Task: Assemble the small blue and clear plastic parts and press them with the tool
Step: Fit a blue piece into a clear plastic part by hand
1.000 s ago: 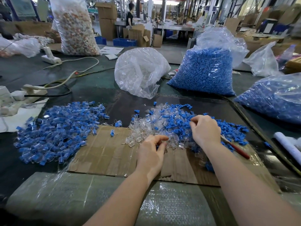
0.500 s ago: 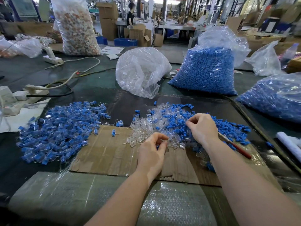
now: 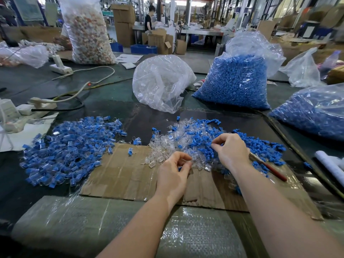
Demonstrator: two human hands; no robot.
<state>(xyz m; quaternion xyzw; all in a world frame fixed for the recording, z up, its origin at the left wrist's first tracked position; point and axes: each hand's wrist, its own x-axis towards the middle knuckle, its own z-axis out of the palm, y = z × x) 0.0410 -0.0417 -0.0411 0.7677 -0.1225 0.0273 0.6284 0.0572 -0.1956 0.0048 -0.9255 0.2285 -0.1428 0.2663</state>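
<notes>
A mixed heap of loose clear and blue plastic parts (image 3: 189, 140) lies on a cardboard sheet (image 3: 121, 170). My left hand (image 3: 175, 174) sits at the heap's near edge, fingers curled, pinching a small clear part with a bit of blue showing. My right hand (image 3: 230, 149) rests on the heap's right side, thumb and forefinger pinching a small blue part. A tool with a red handle (image 3: 270, 168) lies on the cardboard just right of my right hand. A pile of joined blue-and-clear pieces (image 3: 68, 148) spreads on the left.
Behind the heap stand a clear bag (image 3: 162, 81) and a bag full of blue parts (image 3: 240, 79); another blue-filled bag (image 3: 316, 112) lies at right. Power strips and cables (image 3: 37, 105) occupy the left. A plastic-wrapped slab (image 3: 93, 220) fronts the table.
My right hand has shifted slightly left on the heap and its thumb and forefinger have come together on a blue part. My left hand has stayed at the heap's near edge.
</notes>
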